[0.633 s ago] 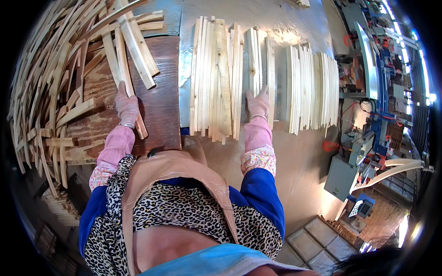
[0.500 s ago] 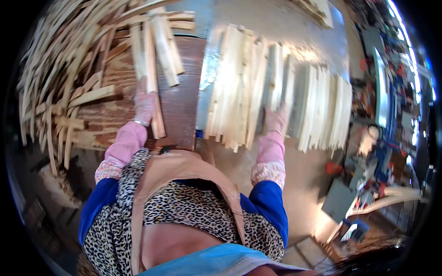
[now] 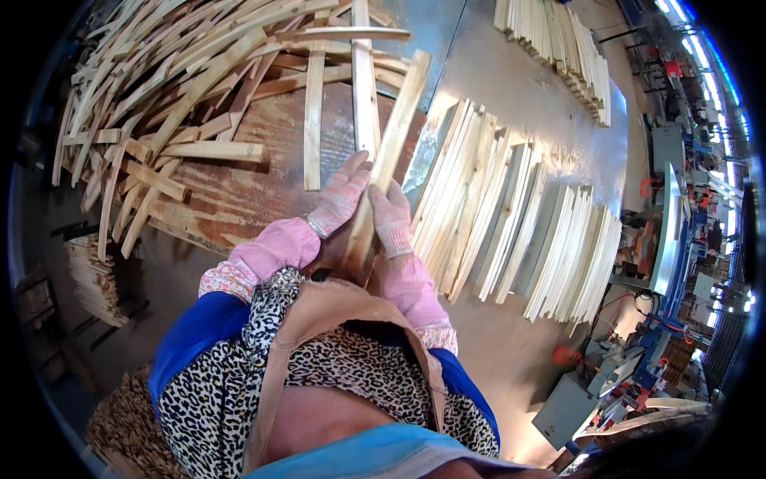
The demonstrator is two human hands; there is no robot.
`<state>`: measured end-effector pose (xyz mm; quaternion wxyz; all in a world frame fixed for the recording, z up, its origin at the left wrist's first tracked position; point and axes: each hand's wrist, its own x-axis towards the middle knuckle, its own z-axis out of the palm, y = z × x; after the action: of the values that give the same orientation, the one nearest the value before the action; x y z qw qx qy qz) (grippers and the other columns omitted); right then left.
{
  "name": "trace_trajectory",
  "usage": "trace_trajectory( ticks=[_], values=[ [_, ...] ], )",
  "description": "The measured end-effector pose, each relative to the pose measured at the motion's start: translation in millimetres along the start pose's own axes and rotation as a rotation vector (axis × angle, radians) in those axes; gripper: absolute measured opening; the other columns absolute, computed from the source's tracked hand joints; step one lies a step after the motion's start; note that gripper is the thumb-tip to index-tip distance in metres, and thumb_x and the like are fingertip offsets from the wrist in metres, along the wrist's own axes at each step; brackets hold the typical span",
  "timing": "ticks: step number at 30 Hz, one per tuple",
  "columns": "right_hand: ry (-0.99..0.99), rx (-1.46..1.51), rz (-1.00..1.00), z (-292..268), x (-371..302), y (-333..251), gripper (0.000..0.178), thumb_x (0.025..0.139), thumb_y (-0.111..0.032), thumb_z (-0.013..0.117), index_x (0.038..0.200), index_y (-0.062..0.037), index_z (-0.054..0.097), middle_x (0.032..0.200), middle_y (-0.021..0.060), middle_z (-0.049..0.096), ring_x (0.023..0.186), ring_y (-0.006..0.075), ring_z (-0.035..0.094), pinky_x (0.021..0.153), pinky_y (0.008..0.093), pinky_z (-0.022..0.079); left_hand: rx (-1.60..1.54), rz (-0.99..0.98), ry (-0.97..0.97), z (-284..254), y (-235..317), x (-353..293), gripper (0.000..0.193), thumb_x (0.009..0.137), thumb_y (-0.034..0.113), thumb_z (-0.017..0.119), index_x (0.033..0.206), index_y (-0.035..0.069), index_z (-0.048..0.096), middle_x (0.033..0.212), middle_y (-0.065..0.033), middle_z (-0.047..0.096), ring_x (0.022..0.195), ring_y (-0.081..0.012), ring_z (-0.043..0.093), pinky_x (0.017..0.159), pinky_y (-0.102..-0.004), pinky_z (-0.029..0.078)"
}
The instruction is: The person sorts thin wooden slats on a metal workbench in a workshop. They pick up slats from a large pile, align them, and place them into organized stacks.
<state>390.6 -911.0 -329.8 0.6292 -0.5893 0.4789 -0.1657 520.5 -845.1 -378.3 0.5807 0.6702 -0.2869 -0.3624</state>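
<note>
A pale wooden strip (image 3: 408, 96) slants between my two gloved hands, its near end close to my apron. My right hand (image 3: 391, 219) grips its right edge, fingers and thumb closed around it. From the other side, my left hand (image 3: 341, 198) has its fingers closed against the strip's left edge; part of that grip is hidden. Just beyond my left fingertips lies the end of another wooden strip (image 3: 363, 96). A third strip (image 3: 313, 120) rests to its left on the worn brown board (image 3: 239, 203).
A big tangled heap of wooden strips (image 3: 183, 72) covers the far left. Rows of strips (image 3: 463, 191) lie side by side on the metal tabletop to the right, with another row (image 3: 558, 48) farther back. A stack of wood (image 3: 94, 275) stands low at left; machinery (image 3: 574, 407) fills the right side.
My right hand has left the rows on the right and come over to the strip beside my left hand. The view has shifted, and the strip now slants between both hands.
</note>
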Motion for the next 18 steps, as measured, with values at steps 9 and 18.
trace_trajectory(
  ticks=[9,18],
  values=[
    [0.651,-1.047,-0.155,-34.4,34.2,65.8,0.058,0.088,-0.032,0.074,0.142,-0.0133,0.064,0.145,0.0135,0.059,0.137,0.0333,0.051,0.114,0.0501,0.040,0.875,-0.185,0.260,25.2,25.8,141.5,0.101,0.082,0.042,0.082,0.163,0.010,0.030,0.168,-0.0207,0.029,0.150,-0.0369,0.039,0.120,-0.0492,0.036],
    [0.411,-0.561,-0.239,-6.8,48.2,8.1,0.054,0.091,-0.030,0.072,0.138,-0.0039,0.063,0.116,0.0215,0.071,0.110,0.0376,0.067,0.099,0.0468,0.052,0.089,-0.181,0.000,-27.8,3.1,67.6,0.041,0.094,0.022,0.064,0.128,-0.002,0.065,0.123,-0.0292,0.069,0.117,-0.0384,0.066,0.103,-0.0440,0.051]
  ],
)
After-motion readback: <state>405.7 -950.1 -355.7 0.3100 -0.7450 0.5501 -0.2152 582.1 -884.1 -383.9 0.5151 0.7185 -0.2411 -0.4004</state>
